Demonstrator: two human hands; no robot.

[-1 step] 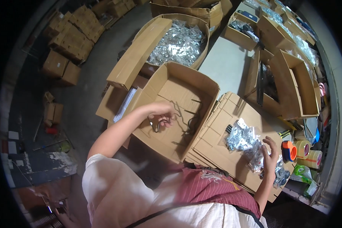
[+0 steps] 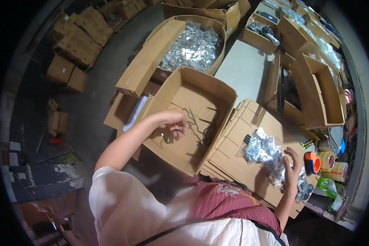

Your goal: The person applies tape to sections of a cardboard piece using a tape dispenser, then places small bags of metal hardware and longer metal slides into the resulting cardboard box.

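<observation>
My left hand [image 2: 174, 122] reaches into an open brown cardboard box [image 2: 223, 88] and is closed on a bent metal wire hook [image 2: 168, 136] just above the box floor. Several more wire hooks [image 2: 201, 125] lie loose in the box to the right of that hand. My right hand [image 2: 291, 166] hovers with fingers spread at the right edge of clear plastic bags of small metal parts [image 2: 263, 148]. The bags lie on a stack of flattened cardboard [image 2: 233, 141] to the right of the box.
A large carton full of shiny bagged metal parts [image 2: 192, 45] stands behind the box. Open cartons [image 2: 319, 92] line the right side, with tape rolls [image 2: 330, 160] and an orange tape dispenser [image 2: 311, 162] near my right hand. Stacked cartons [image 2: 80, 39] sit on the floor at the far left.
</observation>
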